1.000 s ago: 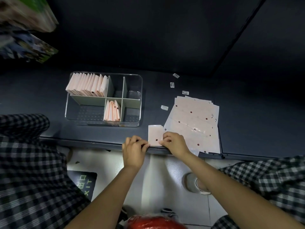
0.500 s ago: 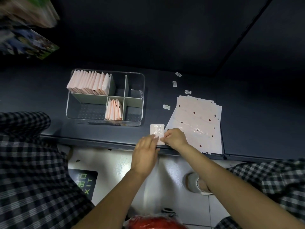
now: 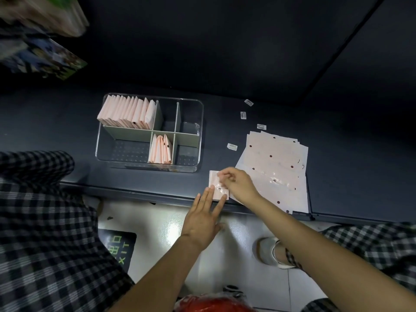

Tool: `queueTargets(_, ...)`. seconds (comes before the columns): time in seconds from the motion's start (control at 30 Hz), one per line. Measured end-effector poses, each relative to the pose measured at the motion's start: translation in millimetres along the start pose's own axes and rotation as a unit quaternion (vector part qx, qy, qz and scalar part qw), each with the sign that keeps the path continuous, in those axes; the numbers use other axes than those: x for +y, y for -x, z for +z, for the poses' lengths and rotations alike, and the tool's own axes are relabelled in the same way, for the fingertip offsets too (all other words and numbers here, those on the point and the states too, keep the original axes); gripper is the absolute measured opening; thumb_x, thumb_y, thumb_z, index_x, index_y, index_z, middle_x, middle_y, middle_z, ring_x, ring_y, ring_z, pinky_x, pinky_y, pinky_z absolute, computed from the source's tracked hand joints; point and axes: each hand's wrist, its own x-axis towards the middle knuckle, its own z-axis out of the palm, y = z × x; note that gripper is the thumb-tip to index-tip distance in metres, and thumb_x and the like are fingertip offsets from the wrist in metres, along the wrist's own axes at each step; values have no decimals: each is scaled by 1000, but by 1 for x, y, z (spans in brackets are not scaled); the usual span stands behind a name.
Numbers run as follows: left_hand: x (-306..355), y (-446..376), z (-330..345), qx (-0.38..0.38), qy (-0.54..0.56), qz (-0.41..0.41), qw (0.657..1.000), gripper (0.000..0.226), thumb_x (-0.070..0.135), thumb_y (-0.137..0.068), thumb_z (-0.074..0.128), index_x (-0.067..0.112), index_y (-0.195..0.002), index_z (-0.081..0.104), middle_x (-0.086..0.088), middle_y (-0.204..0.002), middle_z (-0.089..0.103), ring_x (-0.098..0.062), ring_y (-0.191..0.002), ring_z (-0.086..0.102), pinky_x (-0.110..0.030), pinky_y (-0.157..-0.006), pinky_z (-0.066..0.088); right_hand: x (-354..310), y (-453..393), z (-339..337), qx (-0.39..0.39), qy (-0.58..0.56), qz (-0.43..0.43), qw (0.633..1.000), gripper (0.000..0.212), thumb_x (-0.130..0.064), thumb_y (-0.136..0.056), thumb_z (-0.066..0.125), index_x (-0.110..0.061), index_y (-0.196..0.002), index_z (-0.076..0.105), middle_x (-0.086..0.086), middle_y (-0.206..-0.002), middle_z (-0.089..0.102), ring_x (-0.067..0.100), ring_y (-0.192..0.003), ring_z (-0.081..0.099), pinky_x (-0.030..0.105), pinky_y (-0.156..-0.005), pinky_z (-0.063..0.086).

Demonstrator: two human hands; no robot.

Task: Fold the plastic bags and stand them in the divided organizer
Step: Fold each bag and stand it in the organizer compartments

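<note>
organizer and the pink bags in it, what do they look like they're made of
The organizer looks like clear hard plastic, probably acrylic: the dark counter shows through its glossy walls. Its dividers are opaque, matte grey-green, likely plastic. The folded bags seem thin pale pink plastic film holding sharp creases. The flat stack of bags shows wrinkled glare, which suggests glossy film.

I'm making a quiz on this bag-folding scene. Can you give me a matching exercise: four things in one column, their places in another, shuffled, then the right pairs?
Things
1. long row of folded pink plastic bags
2. short bunch of folded pink bags
3. stack of flat unfolded dotted bags
4. small folded pink bag under the hands

Places
A. near middle compartment of the clear divided organizer
B. counter edge, just right of the organizer
C. far left compartment
D. flat on the dark counter, far right

Pairs: 1-C, 2-A, 3-D, 4-B
</note>
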Motion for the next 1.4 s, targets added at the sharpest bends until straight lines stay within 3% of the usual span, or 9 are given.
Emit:
queueTargets(0.13,0,0,-1,3,2,1,1000,77,53,-97,32,30,-142,-24,-8,-144,-35,-20,-132,-35,-34,-109,-21,-3,-11,12,-134,-52,49,988,27,6,-90,49,-3,-111,64,11,-113,64,14,-98,61,27,-91,48)
queueTargets(0.37,0,2,1,7,-1,-9,1000,73,54,-98,27,29,-145,-22,-12,-143,-37,-26,-141,-25,-40,-112,-17,-12,-32,14,-51,-25,14,998,34,13,-88,44,1,-116,61,19,-115,65,22,-107,61,13,-85,44)
queueTargets(0.57,-3,1,6,7,26,-1,1000,70,51,-98,27,30,-146,-19,-9,-144,-37,-21,-135,-32,-39,-110,-20,-11,-43,0,-48,273,-90,957,33,-3,-82,66,-8,-114,61,9,-114,58,20,-104,56,24,-89,41)
queueTargets(0.73,-4,0,5,60,128,-3,990,57,41,-100,34,29,-151,12,-6,-158,-12,-21,-146,-12,-34,-111,-21,-19,-46,2,-81,381,-68,918,28,-9,-86,64,-6,-113,58,13,-113,61,27,-105,56,27,-85,40)
queueTargets(0.83,-6,-4,-6,98,223,-34,969,46,36,-99,40,26,-144,35,-1,-158,11,-19,-145,9,-32,-118,-2,-29,-48,3,-96,375,-46,921,19,-5,-85,63,-3,-104,63,13,-109,66,28,-103,58,29,-83,43)
queueTargets(0.97,-11,-10,-27,186,404,-169,880,55,26,-94,55,16,-143,34,-1,-149,30,-20,-132,34,-33,-104,35,-34,-40,1,-65,247,-6,967,11,-4,-85,62,-4,-96,65,8,-87,64,18,-79,56,23,-66,44)
queueTargets(1.17,-26,-18,-57,187,724,-255,612,6,7,-90,60,7,-92,66,-7,-80,65,-22,-75,59,-25,-67,46,-31,1,0,-5,-56,-11,998,13,0,-86,62,-12,-87,57,-3,-77,54,9,-71,50,12,-67,41)
queueTargets(1.23,-30,-18,-66,196,706,-239,637,13,5,-89,60,12,-79,65,-2,-71,62,-15,-68,55,-21,-62,43,-30,12,2,26,-36,-24,999,16,-1,-85,63,-13,-92,54,-3,-81,54,12,-74,49,12,-67,40)
queueTargets(1.4,-60,-25,-108,111,471,-88,871,11,15,-88,59,19,-84,69,-2,-81,68,-22,-81,61,-34,-75,49,-43,21,-3,40,208,-158,964,22,-19,-84,67,-22,-105,61,-11,-97,54,10,-96,41,18,-73,31)
